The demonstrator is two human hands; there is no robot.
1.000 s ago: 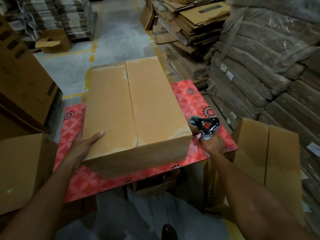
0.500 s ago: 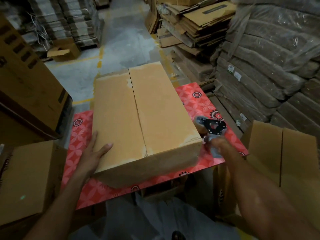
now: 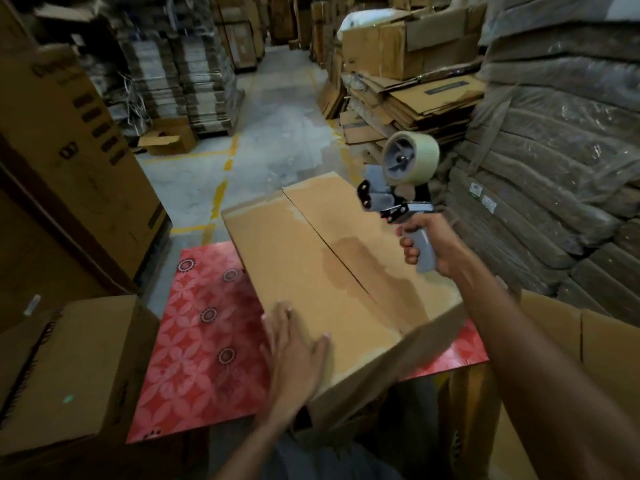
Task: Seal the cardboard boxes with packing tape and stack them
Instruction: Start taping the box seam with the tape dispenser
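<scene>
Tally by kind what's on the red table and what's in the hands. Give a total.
cardboard box: 1, on the red table, left hand flat on it
tape dispenser: 1, gripped by the right hand
tape roll: 1, mounted on the dispenser
Total: 3

The cardboard box [image 3: 311,258] sat on the tabletop [image 3: 194,358], over on its right half, with the left hand [image 3: 294,351] flat on its near-left top, the right hand [image 3: 429,240] holding the tape dispenser [image 3: 405,178] above its far-right edge, a second box [image 3: 69,368] just left of the tabletop, a third box [image 3: 554,341] on the right, and flattened cartons [image 3: 415,102] stacked behind.
</scene>
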